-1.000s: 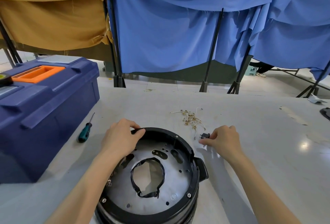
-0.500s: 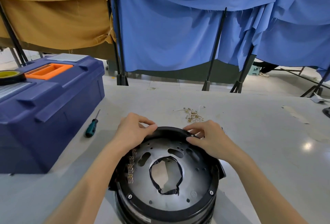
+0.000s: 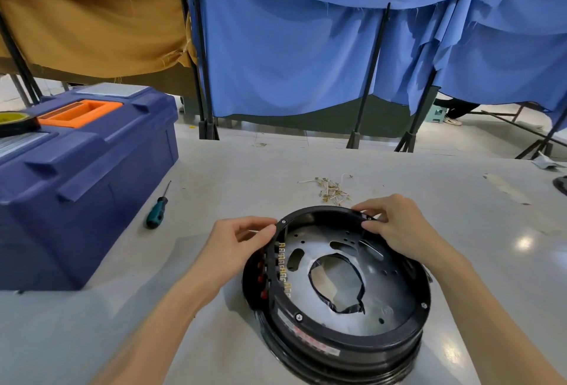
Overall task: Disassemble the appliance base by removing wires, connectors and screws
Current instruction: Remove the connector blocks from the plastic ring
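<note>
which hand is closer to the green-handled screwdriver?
Left. The left hand grips the rim of the black round appliance base, just right of the green-handled screwdriver; the right hand grips the rim's opposite side, farther away.

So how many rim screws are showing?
4 screws on the rim: far-left beside the left hand, far-right by the right hand, near-left, near-right. The hands may hide others.
</note>
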Motion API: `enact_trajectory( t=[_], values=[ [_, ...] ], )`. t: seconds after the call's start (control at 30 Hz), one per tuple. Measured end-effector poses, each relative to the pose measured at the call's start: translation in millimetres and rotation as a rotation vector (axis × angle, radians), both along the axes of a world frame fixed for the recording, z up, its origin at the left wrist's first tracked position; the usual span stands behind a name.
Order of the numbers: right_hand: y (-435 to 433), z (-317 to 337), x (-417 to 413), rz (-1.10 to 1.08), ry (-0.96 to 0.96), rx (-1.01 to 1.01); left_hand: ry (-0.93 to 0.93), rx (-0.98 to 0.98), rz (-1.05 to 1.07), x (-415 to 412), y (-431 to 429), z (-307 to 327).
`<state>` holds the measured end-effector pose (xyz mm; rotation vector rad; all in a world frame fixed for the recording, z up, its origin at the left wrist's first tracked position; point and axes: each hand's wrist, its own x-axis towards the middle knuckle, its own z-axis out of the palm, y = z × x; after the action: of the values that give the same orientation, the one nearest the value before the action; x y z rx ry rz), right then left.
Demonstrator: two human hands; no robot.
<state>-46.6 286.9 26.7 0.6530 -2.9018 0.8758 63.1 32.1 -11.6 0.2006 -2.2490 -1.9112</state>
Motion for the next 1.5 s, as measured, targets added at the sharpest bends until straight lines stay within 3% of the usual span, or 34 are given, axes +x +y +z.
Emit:
enact_trajectory(
  t=[0.17, 0.27, 0.47, 0.57, 0.7, 0.8, 1.1, 1.23, 1.3, 1.4, 1.5],
  values=[
    [-2, 1, -2, 0.026, -0.006, 0.022, 0.029, -0.132, 0.088, -7, 9, 8],
    [-11, 4, 0, 0.108, -0.027, -0.037, 0.01, -0.299, 0.013, -13, 14, 15],
    [-27, 10, 7, 0.211, -0.105, -0.207, -0.005, -0.407, -0.068, -25, 20, 19],
    [-13, 23, 10, 0.095, -0.017, -0.011, 0.043, -0.408, -0.055, -23, 17, 15],
    [6, 38, 19, 0.037, -0.185, 0.265, 0.066, -0.527, 0.013, -22, 12, 13],
    [4, 37, 24, 0.046, -0.24, 0.387, -0.02, -0.561, 0.025, -22, 10, 13],
    [-26, 16, 3, 0.161, -0.005, 0.294, -0.037, -0.764, 0.123, -23, 11, 26],
    [-39, 2, 2, 0.101, -0.035, -0.059, -0.028, -0.875, 0.216, -27, 8, 27],
    [-36, 4, 5, 0.063, -0.076, -0.12, -0.065, -0.992, 0.281, -28, 3, 25],
    [-21, 15, 14, 0.032, -0.083, 0.128, -0.115, -1.099, 0.309, -28, -4, 23],
    [-14, 22, 21, 0.079, -0.18, 0.27, -0.118, -1.036, 0.226, -30, -5, 22]
  ],
)
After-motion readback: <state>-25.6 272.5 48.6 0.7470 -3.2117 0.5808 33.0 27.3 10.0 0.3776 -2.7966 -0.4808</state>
